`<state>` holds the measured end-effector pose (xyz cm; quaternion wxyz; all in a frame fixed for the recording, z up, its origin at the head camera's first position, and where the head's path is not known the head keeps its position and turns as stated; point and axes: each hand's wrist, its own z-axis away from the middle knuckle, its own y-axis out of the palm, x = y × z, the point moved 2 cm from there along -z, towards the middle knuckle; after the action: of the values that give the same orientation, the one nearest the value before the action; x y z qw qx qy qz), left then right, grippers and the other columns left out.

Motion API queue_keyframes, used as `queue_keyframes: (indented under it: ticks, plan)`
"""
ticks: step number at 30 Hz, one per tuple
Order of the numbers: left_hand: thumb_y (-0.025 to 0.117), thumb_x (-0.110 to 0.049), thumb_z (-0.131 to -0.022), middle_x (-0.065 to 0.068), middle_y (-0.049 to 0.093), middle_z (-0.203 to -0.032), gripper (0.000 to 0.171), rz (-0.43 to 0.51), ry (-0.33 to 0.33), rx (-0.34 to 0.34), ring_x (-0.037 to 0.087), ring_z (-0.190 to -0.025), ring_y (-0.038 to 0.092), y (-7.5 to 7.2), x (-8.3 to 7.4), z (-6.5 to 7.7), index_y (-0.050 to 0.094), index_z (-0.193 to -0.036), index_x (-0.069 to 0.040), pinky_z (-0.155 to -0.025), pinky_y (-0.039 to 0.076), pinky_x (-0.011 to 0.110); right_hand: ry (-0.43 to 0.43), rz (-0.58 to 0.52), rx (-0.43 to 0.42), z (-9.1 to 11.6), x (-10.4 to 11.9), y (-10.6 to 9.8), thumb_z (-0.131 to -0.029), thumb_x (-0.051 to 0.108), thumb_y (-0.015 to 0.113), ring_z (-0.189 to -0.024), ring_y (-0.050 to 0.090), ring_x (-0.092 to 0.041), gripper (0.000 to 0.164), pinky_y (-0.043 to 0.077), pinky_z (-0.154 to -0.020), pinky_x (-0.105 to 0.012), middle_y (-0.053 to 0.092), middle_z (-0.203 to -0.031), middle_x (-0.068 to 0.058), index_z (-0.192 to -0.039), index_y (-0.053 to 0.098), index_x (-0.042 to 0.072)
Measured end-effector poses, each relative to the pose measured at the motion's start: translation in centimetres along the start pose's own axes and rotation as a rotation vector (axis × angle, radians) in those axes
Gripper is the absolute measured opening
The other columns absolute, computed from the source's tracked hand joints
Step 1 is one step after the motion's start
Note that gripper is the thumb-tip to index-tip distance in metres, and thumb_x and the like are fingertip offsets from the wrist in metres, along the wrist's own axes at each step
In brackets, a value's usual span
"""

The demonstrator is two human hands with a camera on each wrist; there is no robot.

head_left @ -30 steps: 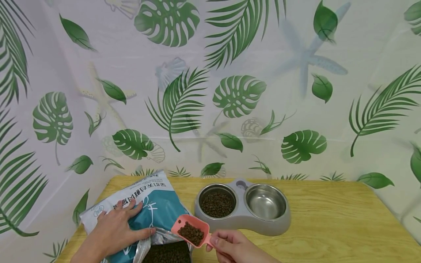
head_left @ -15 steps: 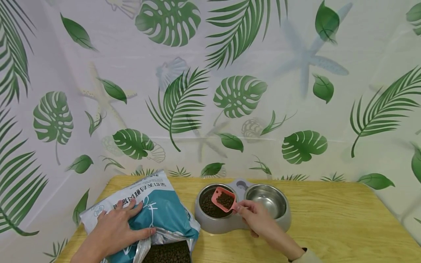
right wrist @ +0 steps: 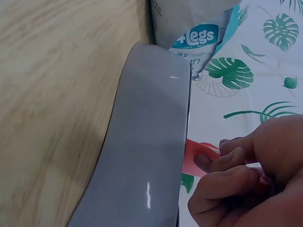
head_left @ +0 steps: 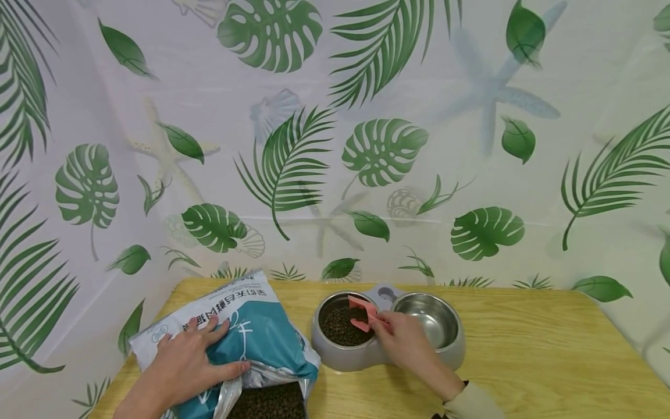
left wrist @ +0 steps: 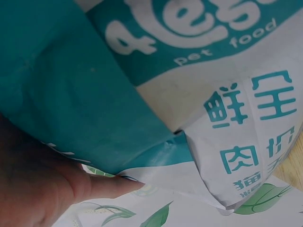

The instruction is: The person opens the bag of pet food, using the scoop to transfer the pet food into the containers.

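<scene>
My right hand grips the handle of a pink scoop, which is tipped on its side over the left bowl of a grey double pet bowl. Brown kibble lies in that bowl. In the right wrist view, curled fingers hold the scoop beyond the grey bowl wall. My left hand rests spread on a teal and white pet food bag. More kibble shows in the bag's open mouth. From the left wrist, one finger shows against the bag.
The right steel bowl of the double bowl holds no kibble that I can see. Everything stands on a yellow wood-grain table. A leaf-patterned sheet rises behind the table and on its left side.
My right hand carried the loaded scoop from above the bag's mouth to the left bowl, then tipped it over. The left hand stayed on the bag.
</scene>
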<state>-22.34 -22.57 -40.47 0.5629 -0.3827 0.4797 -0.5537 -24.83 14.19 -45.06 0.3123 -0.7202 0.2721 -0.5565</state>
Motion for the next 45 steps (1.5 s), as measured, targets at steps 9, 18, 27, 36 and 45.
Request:
queue_keyframes:
  ticks: [9, 18, 27, 36, 45]
  plan:
    - [0.054, -0.093, -0.075, 0.023, 0.045, -0.158, 0.111, 0.010, 0.002, -0.004, 0.063, -0.141, 0.035, 0.1, 0.0, 0.1, 0.053, -0.151, -0.013, -0.099, 0.030, 0.087, -0.079, 0.050, -0.002, 0.2, 0.3, 0.5, -0.098, 0.014, 0.069, -0.054, 0.039, -0.004, 0.015, 0.031, -0.051, -0.021, 0.050, -0.060, 0.006, -0.084, 0.073, 0.010]
    - [0.054, -0.092, -0.075, 0.023, 0.046, -0.157, 0.110, 0.007, 0.012, -0.020, 0.063, -0.141, 0.036, 0.0, 0.1, 0.2, 0.053, -0.151, -0.013, -0.098, 0.031, 0.087, -0.125, 0.141, -0.045, 0.5, 0.2, -0.3, -0.098, 0.014, 0.069, -0.053, 0.036, -0.007, 0.031, 0.031, -0.052, -0.021, 0.042, -0.057, 0.007, -0.070, 0.057, 0.014]
    - [0.054, -0.092, -0.075, 0.023, 0.046, -0.158, 0.110, 0.017, 0.006, 0.004, 0.064, -0.141, 0.035, 0.1, 0.2, 0.1, 0.053, -0.152, -0.013, -0.098, 0.030, 0.088, -0.207, 0.304, -0.132, 1.3, 0.4, -0.4, -0.094, 0.014, 0.074, -0.062, 0.058, -0.015, 0.010, 0.045, -0.058, -0.032, 0.065, -0.069, -0.001, -0.085, 0.072, 0.009]
    - [0.054, -0.092, -0.076, 0.024, 0.046, -0.157, 0.110, 0.005, 0.009, -0.003, 0.065, -0.140, 0.035, 0.1, 0.2, 0.0, 0.052, -0.152, -0.013, -0.097, 0.030, 0.088, -0.090, 0.076, -0.087, 1.8, 0.3, -1.5, -0.098, 0.018, 0.069, -0.066, 0.057, -0.006, 0.015, 0.047, -0.060, -0.025, 0.074, -0.081, 0.000, -0.107, 0.078, 0.010]
    - [0.054, -0.092, -0.076, 0.024, 0.046, -0.157, 0.109, -0.005, 0.006, 0.001, 0.065, -0.140, 0.035, 0.1, 0.1, -0.1, 0.052, -0.152, -0.013, -0.097, 0.031, 0.087, 0.136, -0.720, 0.546, 3.9, 1.1, -3.2, -0.111, 0.030, 0.046, -0.047, 0.028, -0.009, 0.036, 0.026, -0.043, -0.022, 0.046, -0.066, 0.002, -0.100, 0.058, -0.002]
